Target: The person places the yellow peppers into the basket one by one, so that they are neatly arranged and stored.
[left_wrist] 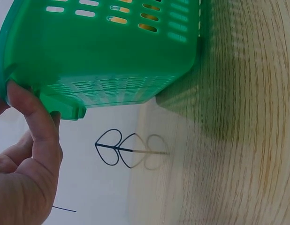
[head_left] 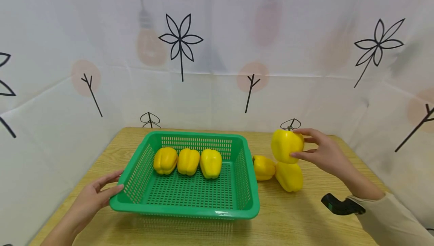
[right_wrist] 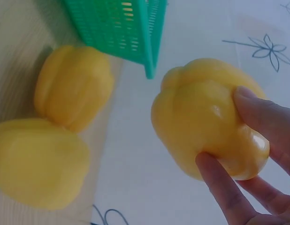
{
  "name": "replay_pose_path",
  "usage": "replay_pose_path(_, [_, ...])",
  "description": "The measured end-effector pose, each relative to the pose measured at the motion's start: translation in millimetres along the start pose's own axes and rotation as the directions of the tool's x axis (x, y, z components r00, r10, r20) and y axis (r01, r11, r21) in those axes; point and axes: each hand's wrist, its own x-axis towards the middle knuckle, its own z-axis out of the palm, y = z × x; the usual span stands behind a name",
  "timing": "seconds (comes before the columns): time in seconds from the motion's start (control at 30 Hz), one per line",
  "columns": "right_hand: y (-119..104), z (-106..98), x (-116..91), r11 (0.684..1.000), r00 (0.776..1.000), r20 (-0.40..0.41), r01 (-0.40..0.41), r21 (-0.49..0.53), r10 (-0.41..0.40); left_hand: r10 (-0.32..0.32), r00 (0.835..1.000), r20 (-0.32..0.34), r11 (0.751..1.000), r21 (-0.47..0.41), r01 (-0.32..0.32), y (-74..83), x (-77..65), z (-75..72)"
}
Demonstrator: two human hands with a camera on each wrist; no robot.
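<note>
My right hand [head_left: 320, 152] holds a yellow bell pepper [head_left: 286, 146] up above the table, right of the basket. In the right wrist view, thumb and fingertips pinch this bell pepper [right_wrist: 208, 117] from one side. Two more yellow bell peppers lie below it on the table: one [head_left: 263, 167] close by the basket's right wall, the other [head_left: 289, 176] beside it. At the left, my left hand [head_left: 93, 197] grips the rim of the green plastic basket [head_left: 200, 211]. The left wrist view shows fingers [left_wrist: 34, 112] curled under that rim. Three yellow bell peppers [head_left: 188, 161] stand in a row inside the basket.
The wooden table [head_left: 305, 216] carries the basket and loose peppers. A white patterned cloth [head_left: 217, 50] hangs behind the table and along both sides. A black strap device [head_left: 342, 204] sits at my right wrist, by a beige sleeve [head_left: 390, 219].
</note>
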Motion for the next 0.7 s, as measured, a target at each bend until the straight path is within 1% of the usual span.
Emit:
replay_pose_path(0.07, [-3.6, 2.1, 1.9, 1.000, 1.000, -0.003, 0.008, 0.008, -0.008, -0.002, 1.000, -0.002, 1.000, 0.000, 0.002, -0.1, 0.0, 0.3])
replay_pose_path(0.3, [-13.1, 11.8, 8.9, 0.995, 1.000, 0.012, 0.010, 0.104, -0.012, 0.001, 1.000, 0.003, 1.000, -0.004, -0.001, -2.0, 1.5, 0.4])
replay_pose_path(0.53, [-22.0, 20.8, 16.4, 0.990, 1.000, 0.027, -0.004, 0.139, 0.000, 0.007, 1.000, -0.004, 1.000, -0.016, -0.007, -2.2, 1.5, 1.0])
replay_pose_path(0.7, [-28.2, 26.4, 19.9, 0.987, 1.000, 0.014, -0.006, 0.159, 0.004, 0.013, 1.000, -0.015, 1.000, -0.015, -0.013, -3.0, 2.0, 2.1])
